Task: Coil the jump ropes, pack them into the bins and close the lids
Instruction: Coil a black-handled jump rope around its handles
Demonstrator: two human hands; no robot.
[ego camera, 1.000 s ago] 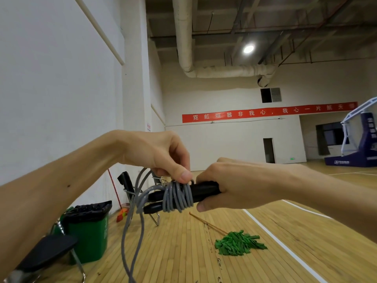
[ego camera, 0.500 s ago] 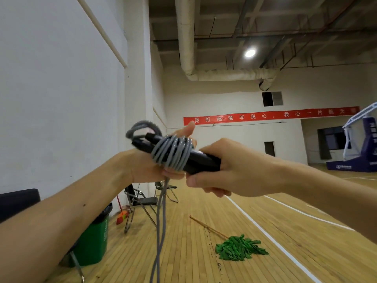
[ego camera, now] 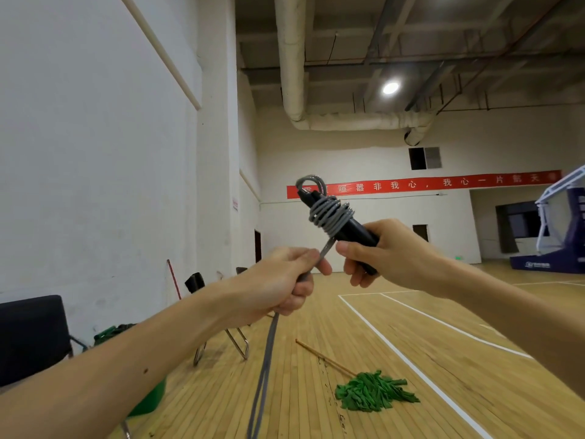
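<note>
rope (ego camera: pixel 330 213) half-wound round black handles (ego camera: pixel 354 231)

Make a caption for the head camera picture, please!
Right hand holds black plastic handles while left hand grips the grey jump rope wound round them.

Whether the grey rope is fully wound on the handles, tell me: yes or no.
No, grey rope hangs loose below the left hand, off the black handles.

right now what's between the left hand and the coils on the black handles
Only a short stretch of grey jump rope, running from the left hand up to the coils; head view.
</note>
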